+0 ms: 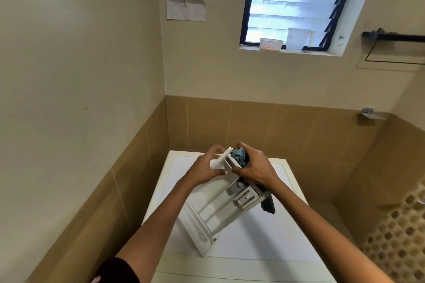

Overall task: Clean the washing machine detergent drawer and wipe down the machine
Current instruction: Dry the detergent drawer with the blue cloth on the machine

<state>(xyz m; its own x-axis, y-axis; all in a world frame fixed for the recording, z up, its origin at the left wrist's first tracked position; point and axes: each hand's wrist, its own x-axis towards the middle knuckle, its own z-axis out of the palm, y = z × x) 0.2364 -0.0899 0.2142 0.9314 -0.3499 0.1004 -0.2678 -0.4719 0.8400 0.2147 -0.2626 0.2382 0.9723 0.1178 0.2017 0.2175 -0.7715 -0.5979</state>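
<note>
A white detergent drawer (213,211) stands tilted, its near corner down on the washing machine (264,236) lid. At its raised far end, a person's left hand (207,165) grips the front panel while the right hand (255,167) clutches a blue cloth (239,156) against the drawer. Beyond, a tub (271,44) sits on the sill of a louvred window (292,2).

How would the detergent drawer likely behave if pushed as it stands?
The detergent drawer looks like thin moulded plastic, so probably stiff and light. Tilted on one corner on the washing machine, it would likely tip if released.
</note>
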